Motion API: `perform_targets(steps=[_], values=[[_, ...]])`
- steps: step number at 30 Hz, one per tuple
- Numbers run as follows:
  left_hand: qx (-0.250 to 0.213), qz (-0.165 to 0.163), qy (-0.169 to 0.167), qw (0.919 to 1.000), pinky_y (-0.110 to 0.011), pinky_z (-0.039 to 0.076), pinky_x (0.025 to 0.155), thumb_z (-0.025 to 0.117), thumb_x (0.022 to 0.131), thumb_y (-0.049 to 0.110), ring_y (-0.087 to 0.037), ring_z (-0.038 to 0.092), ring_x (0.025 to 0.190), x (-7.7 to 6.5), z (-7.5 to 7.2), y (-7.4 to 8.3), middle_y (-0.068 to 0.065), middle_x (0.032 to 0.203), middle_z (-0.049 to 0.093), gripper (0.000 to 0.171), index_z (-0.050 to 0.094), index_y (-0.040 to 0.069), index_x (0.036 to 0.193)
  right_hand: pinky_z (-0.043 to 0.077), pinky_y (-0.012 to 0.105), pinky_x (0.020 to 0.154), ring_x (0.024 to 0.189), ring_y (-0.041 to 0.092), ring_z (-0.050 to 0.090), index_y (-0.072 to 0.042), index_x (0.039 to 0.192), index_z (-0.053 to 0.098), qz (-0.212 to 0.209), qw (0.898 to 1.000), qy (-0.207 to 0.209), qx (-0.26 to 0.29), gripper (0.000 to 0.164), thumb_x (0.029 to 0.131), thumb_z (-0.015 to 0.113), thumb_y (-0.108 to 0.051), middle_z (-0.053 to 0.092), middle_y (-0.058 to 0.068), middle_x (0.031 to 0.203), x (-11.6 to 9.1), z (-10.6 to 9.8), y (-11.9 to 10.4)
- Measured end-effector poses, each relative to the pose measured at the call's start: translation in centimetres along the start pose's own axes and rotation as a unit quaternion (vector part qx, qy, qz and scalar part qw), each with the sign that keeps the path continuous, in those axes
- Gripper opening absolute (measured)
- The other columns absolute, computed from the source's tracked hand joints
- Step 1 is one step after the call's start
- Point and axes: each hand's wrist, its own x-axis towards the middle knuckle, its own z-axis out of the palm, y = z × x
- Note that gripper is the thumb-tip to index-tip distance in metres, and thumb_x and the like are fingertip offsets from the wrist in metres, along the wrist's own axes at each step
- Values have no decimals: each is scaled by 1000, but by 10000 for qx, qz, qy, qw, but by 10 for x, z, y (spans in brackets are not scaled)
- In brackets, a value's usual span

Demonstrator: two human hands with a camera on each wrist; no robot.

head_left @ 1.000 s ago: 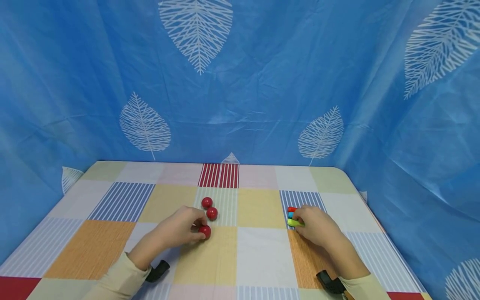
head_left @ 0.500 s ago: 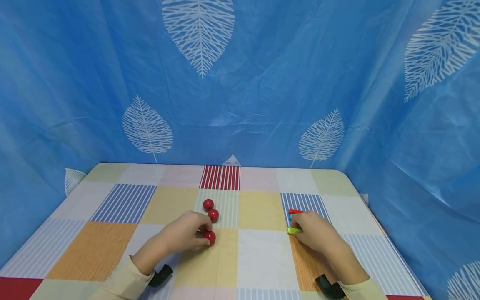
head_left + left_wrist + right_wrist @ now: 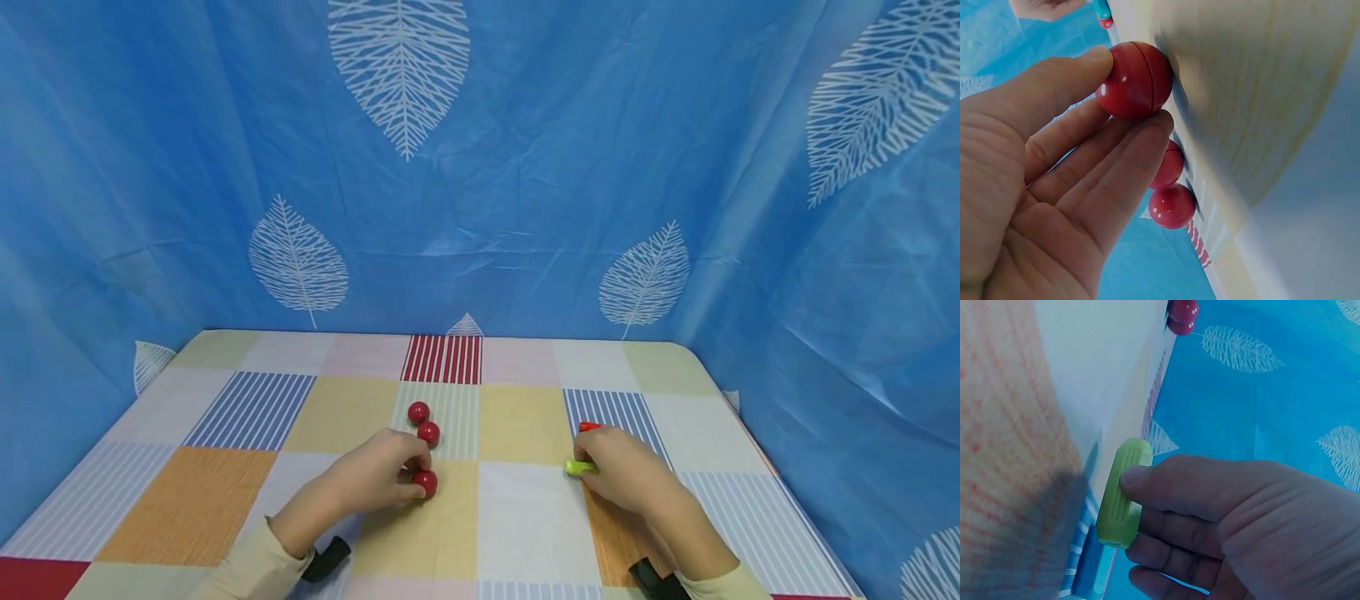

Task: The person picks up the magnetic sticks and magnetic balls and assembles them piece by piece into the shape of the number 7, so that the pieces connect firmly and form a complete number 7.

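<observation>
My left hand (image 3: 378, 475) pinches a glossy red ball (image 3: 1135, 80) with a seam round it, thumb on one side and fingers on the other. Just beyond are two more red balls (image 3: 429, 433), close together on the cloth. On the right, my right hand (image 3: 630, 467) holds a short lime-green ribbed stick (image 3: 1124, 492) between thumb and fingers; its exact kind is unclear. A similar red stick (image 3: 590, 426) lies beyond that hand, partly covered by it. The blue stick (image 3: 1089, 565) shows below the fingers in the right wrist view but is hidden in the head view.
A patchwork-patterned cloth (image 3: 525, 517) covers the table, whose far corners are rounded. Blue curtains (image 3: 510, 167) with white leaf prints hang behind and at both sides. Black straps (image 3: 327, 560) sit at the wrists.
The left hand has brought its red ball slightly right and nearer. The right hand has drawn the green stick nearer and left, away from the red and blue ones. The view has tilted slightly.
</observation>
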Motion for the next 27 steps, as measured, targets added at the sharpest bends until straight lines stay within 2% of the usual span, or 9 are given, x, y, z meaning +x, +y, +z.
perform_targets(steps=[6, 13, 22, 27], values=[[9, 53, 7, 10000, -22, 51, 68, 82, 77, 12, -5, 58, 74, 0, 0, 2, 12, 79, 60, 18, 66, 14, 85, 46, 27, 61, 66, 4, 48, -18, 79, 63, -68, 10000, -2, 48, 20, 76, 81, -10, 56, -14, 73, -1, -4, -7], [10, 45, -51, 10000, -20, 51, 68, 82, 78, 13, -3, 57, 74, 1, 2, 6, 12, 80, 61, 18, 66, 14, 86, 49, 27, 64, 72, 3, 53, -16, 83, 65, -378, 9992, 80, 54, 19, 76, 81, -9, 61, -11, 78, -3, -6, -14], [176, 191, -202, 9995, -18, 47, 64, 81, 79, 15, -3, 53, 68, 1, 4, 15, 14, 77, 58, 17, 67, 15, 86, 50, 27, 66, 74, 3, 54, -17, 84, 67, -494, 9987, 61, 50, 16, 77, 81, -13, 61, -13, 79, -3, -7, -20], [259, 214, -320, 9989, -17, 46, 63, 81, 79, 16, -3, 52, 67, 1, 6, 22, 14, 77, 57, 16, 67, 15, 88, 51, 27, 68, 76, 3, 55, -17, 86, 67, -733, 9973, 6, 90, 16, 77, 81, -14, 61, -13, 81, -3, -6, -22]])
